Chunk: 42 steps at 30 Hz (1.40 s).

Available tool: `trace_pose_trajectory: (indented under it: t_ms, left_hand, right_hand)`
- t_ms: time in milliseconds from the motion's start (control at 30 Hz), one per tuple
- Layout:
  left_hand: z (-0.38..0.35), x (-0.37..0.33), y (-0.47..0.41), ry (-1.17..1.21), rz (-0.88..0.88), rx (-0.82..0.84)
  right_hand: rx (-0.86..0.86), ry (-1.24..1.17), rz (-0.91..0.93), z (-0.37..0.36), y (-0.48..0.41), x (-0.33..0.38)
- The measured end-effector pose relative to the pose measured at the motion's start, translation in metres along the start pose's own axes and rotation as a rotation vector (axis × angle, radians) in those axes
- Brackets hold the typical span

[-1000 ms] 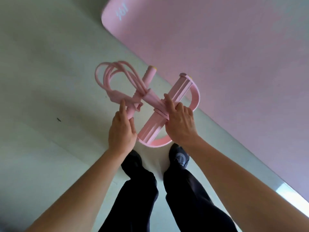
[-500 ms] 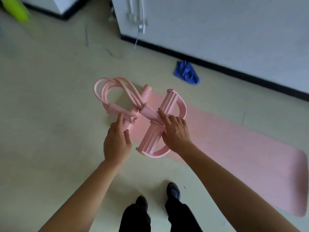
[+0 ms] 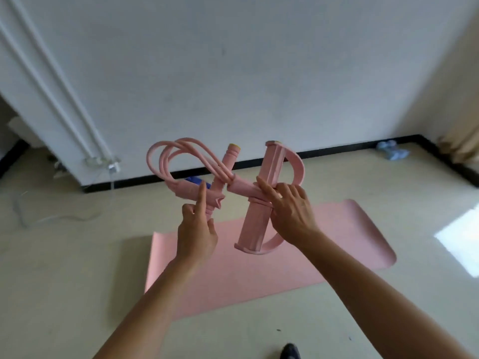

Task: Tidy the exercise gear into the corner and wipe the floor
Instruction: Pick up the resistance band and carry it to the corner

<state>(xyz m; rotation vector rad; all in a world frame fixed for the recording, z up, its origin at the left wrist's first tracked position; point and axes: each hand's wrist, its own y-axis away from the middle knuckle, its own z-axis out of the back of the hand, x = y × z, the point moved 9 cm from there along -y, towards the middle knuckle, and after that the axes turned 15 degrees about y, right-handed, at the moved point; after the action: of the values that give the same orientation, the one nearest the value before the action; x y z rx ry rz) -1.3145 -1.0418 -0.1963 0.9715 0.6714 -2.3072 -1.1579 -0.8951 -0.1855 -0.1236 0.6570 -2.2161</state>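
I hold a pink pedal resistance band (image 3: 254, 218) up at chest height in front of me. My left hand (image 3: 198, 229) grips its foam handle, forefinger stretched up along it, with the looped tubes arching to the upper left. My right hand (image 3: 290, 211) clasps the middle of the ribbed foot bar and its strap. On the floor beneath lies a pink exercise mat (image 3: 324, 250), spread flat. A blue cloth (image 3: 194, 181) peeks out behind the band, by the wall.
A white wall with a black skirting board (image 3: 337, 149) runs across ahead. White pipes (image 3: 51, 86) slant down the wall at left, with a cable on the floor below. Light blue dumbbells (image 3: 392, 150) lie in the right corner near a beige curtain (image 3: 464, 141).
My view has swung up from the floor to the wall and corner. Both hands keep their hold on the band, which now sits higher in view; the mat appears farther below.
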Motion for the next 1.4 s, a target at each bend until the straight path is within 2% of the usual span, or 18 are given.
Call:
trace_pose_trajectory:
  t_ms: [200, 367, 633, 767, 933, 1200, 1400]
  left_hand:
    - [-0.11, -0.14, -0.001, 0.114, -0.248, 0.167]
    - [-0.223, -0.251, 0.017, 0.176, -0.369, 0.254]
    - [-0.409, -0.392, 0.024, 0.284, -0.299, 0.36]
    - [-0.47, -0.441, -0.001, 0.355, -0.283, 0.367]
    - [-0.556, -0.479, -0.059, 0.432, -0.296, 0.359]
    - [-0.711, -0.558, -0.212, 0.495, -0.286, 0.313]
    - [-0.812, -0.64, -0.303, 0.468, -0.332, 0.381]
  right_hand:
    - [-0.078, 0.165, -0.177, 0.069, 0.052, -0.155]
    - [-0.075, 0.235, -0.336, 0.085, 0.12, -0.307]
    - [0.065, 0.308, -0.41, 0.077, 0.187, -0.52]
    - [0.072, 0.266, -0.442, 0.064, 0.177, -0.6]
    - [0.106, 0.212, -0.449, 0.013, 0.143, -0.693]
    - [0.125, 0.293, -0.449, -0.071, 0.038, -0.872]
    - [0.12, 0.315, -0.452, -0.098, -0.011, -1.001]
